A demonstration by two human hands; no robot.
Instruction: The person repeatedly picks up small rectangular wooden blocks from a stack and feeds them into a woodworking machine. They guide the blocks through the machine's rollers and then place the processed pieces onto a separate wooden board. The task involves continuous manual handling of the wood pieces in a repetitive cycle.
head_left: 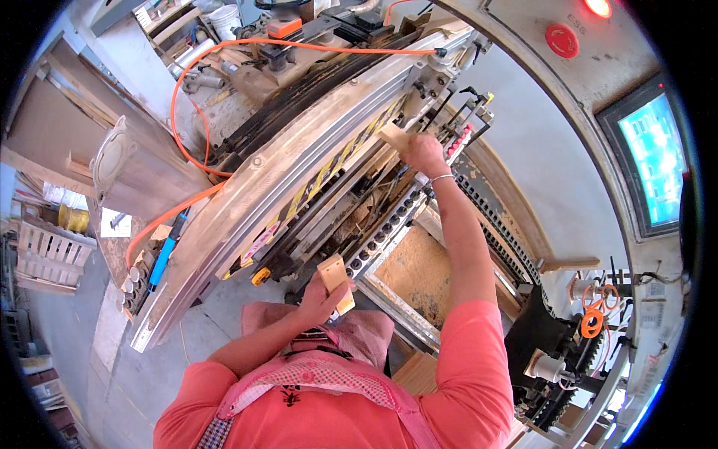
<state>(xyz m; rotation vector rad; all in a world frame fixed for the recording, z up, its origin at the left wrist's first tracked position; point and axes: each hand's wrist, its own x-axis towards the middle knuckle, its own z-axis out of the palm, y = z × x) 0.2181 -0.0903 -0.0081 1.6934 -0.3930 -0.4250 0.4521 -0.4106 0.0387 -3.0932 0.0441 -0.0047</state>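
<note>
My left hand (317, 304) is closed around a light wooden block (333, 272) close in front of my body. Small dark spots show on the block's face, and a second pale wooden piece (345, 303) shows beneath it. Farther off, my right arm stretches over the woodworking machine, and my right hand (423, 156) grips another pale wooden block (394, 136). That block is above the machine's long slot, beside a yellow-and-black striped strip (329, 172). A row of black rollers (389, 227) runs between my two hands. My right fingers are partly hidden behind the hand.
A dusty metal beam (299, 153) crosses diagonally, with an orange hose (173, 112) looping over it. Sawdust covers a framed tray (419, 269) beneath my right arm. At right are a chain track (493, 213), a lit screen (652, 161) and a red stop button (562, 40).
</note>
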